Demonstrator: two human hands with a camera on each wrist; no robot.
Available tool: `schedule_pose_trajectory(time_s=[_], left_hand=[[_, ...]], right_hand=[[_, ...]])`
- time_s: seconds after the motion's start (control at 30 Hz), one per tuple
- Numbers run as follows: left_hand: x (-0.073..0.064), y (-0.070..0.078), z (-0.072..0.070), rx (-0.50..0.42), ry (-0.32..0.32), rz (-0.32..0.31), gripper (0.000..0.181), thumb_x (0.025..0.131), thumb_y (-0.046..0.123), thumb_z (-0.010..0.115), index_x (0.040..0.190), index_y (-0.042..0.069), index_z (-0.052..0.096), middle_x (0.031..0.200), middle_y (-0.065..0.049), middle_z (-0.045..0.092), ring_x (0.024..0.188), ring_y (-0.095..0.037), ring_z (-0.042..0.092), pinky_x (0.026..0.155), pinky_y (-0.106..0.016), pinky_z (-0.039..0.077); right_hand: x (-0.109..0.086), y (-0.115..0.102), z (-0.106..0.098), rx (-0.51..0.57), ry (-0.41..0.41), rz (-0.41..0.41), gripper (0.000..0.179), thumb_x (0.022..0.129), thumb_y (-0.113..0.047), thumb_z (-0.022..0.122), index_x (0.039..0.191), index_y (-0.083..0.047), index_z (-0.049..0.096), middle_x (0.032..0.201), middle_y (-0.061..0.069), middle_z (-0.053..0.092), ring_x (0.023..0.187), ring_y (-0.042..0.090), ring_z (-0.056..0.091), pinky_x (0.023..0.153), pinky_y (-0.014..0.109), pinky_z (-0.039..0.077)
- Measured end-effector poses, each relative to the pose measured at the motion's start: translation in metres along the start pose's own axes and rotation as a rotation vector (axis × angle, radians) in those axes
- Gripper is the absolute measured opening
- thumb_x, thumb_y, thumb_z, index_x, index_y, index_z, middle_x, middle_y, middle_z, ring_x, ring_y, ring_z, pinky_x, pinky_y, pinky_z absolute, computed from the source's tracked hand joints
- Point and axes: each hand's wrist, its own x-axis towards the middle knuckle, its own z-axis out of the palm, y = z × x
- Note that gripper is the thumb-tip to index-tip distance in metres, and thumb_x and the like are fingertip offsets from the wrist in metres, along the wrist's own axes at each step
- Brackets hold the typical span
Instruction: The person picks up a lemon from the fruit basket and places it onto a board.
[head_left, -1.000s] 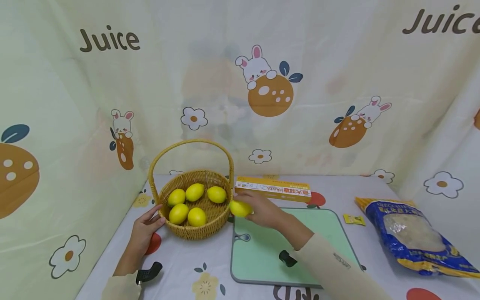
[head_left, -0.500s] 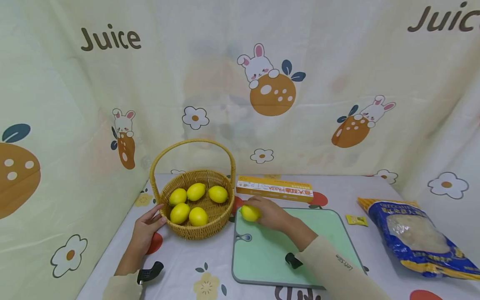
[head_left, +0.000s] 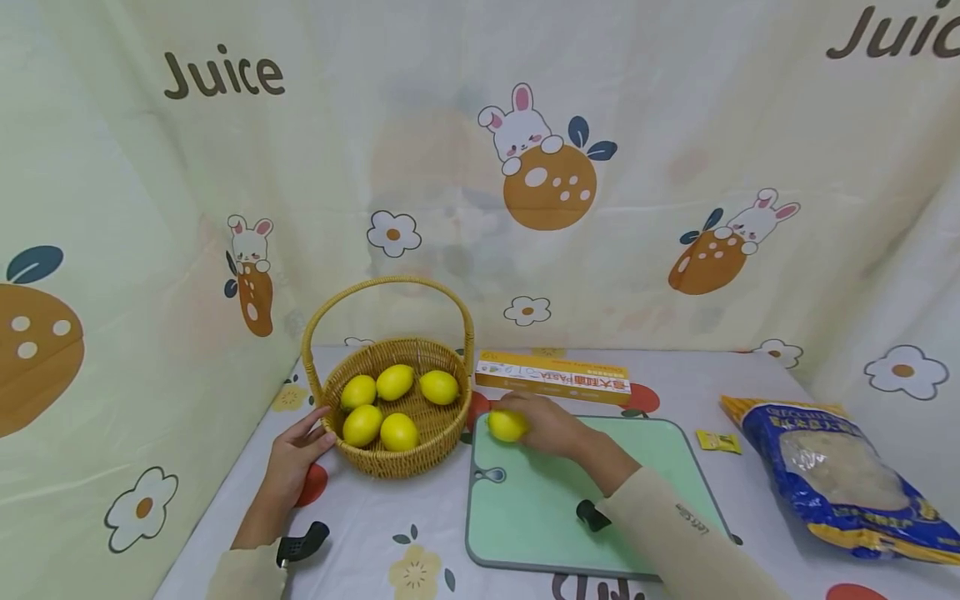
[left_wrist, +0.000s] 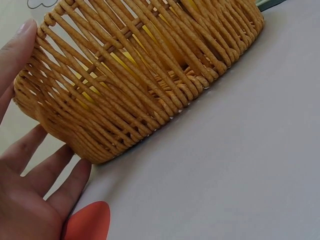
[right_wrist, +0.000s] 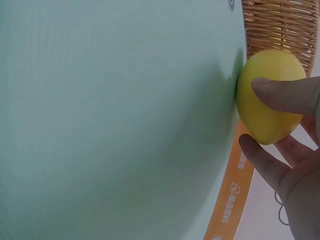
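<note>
My right hand pinches a yellow lemon at the far left corner of a pale green cutting board. In the right wrist view the thumb lies across the lemon, with fingers on its other side. Whether the lemon touches the board, I cannot tell. A wicker basket with a tall handle stands left of the board, several lemons inside. My left hand touches the basket's left side. The left wrist view has its spread, fairly straight fingers against the woven wall.
An orange pasta box lies behind the board. To the right are a small yellow packet and a large blue bag with a see-through window. Printed curtains hang behind and beside the table.
My right hand has carried the lemon from beside the basket's right rim rightward to the board's far left corner. The left hand stays at the basket. The head view has shifted slightly.
</note>
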Motion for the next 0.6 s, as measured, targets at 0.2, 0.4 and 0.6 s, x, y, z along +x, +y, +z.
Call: schedule_pose_trajectory(time_s=[0.2, 0.4, 0.6], left_hand=[[0.0, 0.0015, -0.0009, 0.012, 0.005, -0.016, 0.06, 0.092, 0.015, 0.069, 0.145, 0.004, 0.044, 0.153, -0.008, 0.037, 0.112, -0.001, 0.053, 0.089, -0.015, 0.046], [0.0014, -0.0002, -0.001, -0.002, 0.013, -0.004, 0.06, 0.09, 0.014, 0.071, 0.143, 0.002, 0.046, 0.151, -0.011, 0.038, 0.109, 0.0, 0.056, 0.089, -0.016, 0.047], [0.0016, -0.0003, -0.0003, 0.007, 0.009, -0.002, 0.061, 0.09, 0.016, 0.071, 0.144, 0.002, 0.045, 0.151, -0.012, 0.038, 0.108, 0.001, 0.055, 0.089, -0.016, 0.047]], right_hand=[[-0.0013, 0.001, -0.0022, -0.002, -0.013, 0.011, 0.058, 0.08, 0.001, 0.074, 0.133, -0.019, 0.061, 0.136, 0.0, 0.054, 0.123, 0.025, 0.048, 0.106, 0.048, 0.036], [-0.0005, 0.0013, -0.0029, 0.011, -0.009, -0.011, 0.059, 0.078, 0.003, 0.075, 0.133, -0.017, 0.061, 0.135, 0.0, 0.055, 0.122, 0.024, 0.048, 0.105, 0.047, 0.037], [0.0005, -0.0007, -0.0054, 0.014, -0.023, -0.012, 0.06, 0.077, -0.001, 0.078, 0.132, -0.017, 0.062, 0.134, -0.001, 0.055, 0.122, 0.024, 0.048, 0.105, 0.048, 0.037]])
